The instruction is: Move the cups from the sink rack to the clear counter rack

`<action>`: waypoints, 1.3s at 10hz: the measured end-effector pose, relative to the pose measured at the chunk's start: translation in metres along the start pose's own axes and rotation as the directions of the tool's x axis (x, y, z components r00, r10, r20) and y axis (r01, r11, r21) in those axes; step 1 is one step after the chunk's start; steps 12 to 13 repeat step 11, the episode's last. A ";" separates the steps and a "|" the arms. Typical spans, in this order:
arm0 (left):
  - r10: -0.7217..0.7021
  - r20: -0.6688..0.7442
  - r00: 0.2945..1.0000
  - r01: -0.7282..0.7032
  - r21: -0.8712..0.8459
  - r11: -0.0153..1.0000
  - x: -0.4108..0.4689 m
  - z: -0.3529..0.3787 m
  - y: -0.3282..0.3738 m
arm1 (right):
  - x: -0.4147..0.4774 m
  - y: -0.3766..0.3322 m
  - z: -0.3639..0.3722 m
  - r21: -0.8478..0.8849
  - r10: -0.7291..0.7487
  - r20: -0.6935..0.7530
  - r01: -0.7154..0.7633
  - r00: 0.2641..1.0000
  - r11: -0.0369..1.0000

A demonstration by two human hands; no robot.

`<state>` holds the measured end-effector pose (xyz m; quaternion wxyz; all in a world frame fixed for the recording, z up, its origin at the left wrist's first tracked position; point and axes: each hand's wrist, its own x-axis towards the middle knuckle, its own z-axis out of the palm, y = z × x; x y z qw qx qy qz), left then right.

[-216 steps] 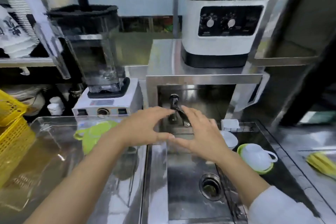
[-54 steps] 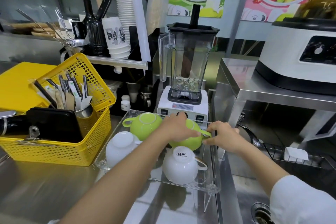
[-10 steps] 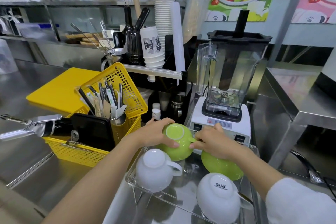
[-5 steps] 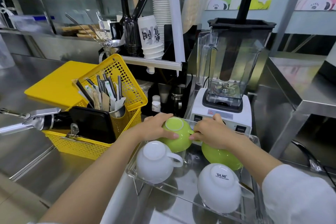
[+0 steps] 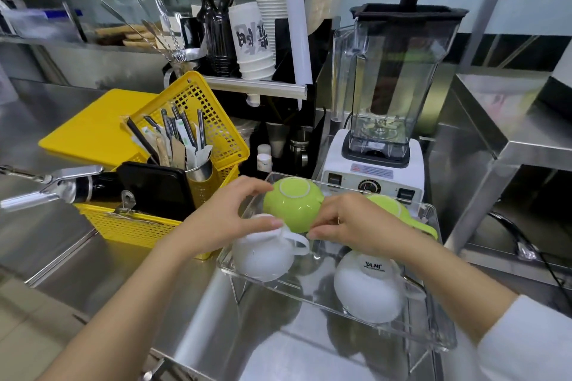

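Stainless steel counter (image 5: 77, 257) in a drinks kitchen, with a yellow basket (image 5: 198, 120) of utensils at left and a blender (image 5: 383, 96) behind. Clear rack (image 5: 433, 337) on the counter, holding four cups upside down. Glossy green cup (image 5: 291, 207) at the back-left, gripped between left hand (image 5: 226, 223) and right hand (image 5: 349, 226). Second green cup (image 5: 393, 207) behind the right hand; two white cups (image 5: 263, 257) in front.

Two lime-green cups (image 5: 292, 204) (image 5: 391, 206) with white foot rings and two white cups (image 5: 263, 255) (image 5: 368, 288), one bearing small black lettering, sit in a clear rack (image 5: 433, 337). Basket (image 5: 213, 133) is yellow perforated mesh. Blender base (image 5: 371, 173) is white with black switches; tabletop (image 5: 77, 241) is bare silver steel.
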<state>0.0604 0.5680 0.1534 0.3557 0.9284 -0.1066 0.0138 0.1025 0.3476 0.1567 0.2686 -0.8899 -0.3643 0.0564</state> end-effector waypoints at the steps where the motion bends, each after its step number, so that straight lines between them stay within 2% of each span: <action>1: -0.070 0.039 0.997 0.064 0.131 0.989 -0.006 0.007 -0.009 | -0.003 -0.008 0.006 -0.052 0.033 0.047 -0.030 0.998 0.998; 2: -0.097 0.026 0.995 0.091 0.164 0.982 -0.009 0.014 -0.013 | -0.005 -0.012 0.013 -0.072 0.070 0.039 -0.067 0.997 0.995; 5: -0.076 -0.021 0.997 0.076 -0.040 0.996 -0.013 0.020 -0.015 | -0.011 -0.017 0.026 -0.167 0.116 -0.099 -0.131 0.988 0.977; 6: -0.067 -0.039 0.997 0.064 -0.071 0.995 -0.014 0.020 -0.018 | -0.014 -0.019 0.028 -0.115 0.117 -0.083 -0.126 0.990 0.985; 8: -0.071 -0.021 0.997 0.067 -0.145 0.987 -0.018 0.022 -0.021 | -0.014 -0.027 0.034 -0.224 0.105 -0.093 -0.124 0.990 0.967; 9: -0.082 -0.001 0.997 0.081 -0.163 0.983 -0.019 0.022 -0.020 | -0.016 -0.028 0.033 -0.219 0.121 -0.080 -0.136 0.989 0.966; 10: -0.069 0.003 0.998 0.068 -0.174 0.982 -0.022 0.024 -0.019 | -0.017 -0.030 0.033 -0.258 0.083 -0.090 -0.104 0.992 0.961; 11: -0.055 -0.025 0.998 0.050 -0.168 0.985 -0.025 0.022 -0.014 | -0.020 -0.027 0.027 -0.226 0.135 -0.122 -0.160 0.983 0.961; 13: -0.055 -0.025 0.998 0.050 -0.168 0.985 -0.025 0.022 -0.014 | -0.020 -0.027 0.027 -0.226 0.135 -0.122 -0.160 0.983 0.961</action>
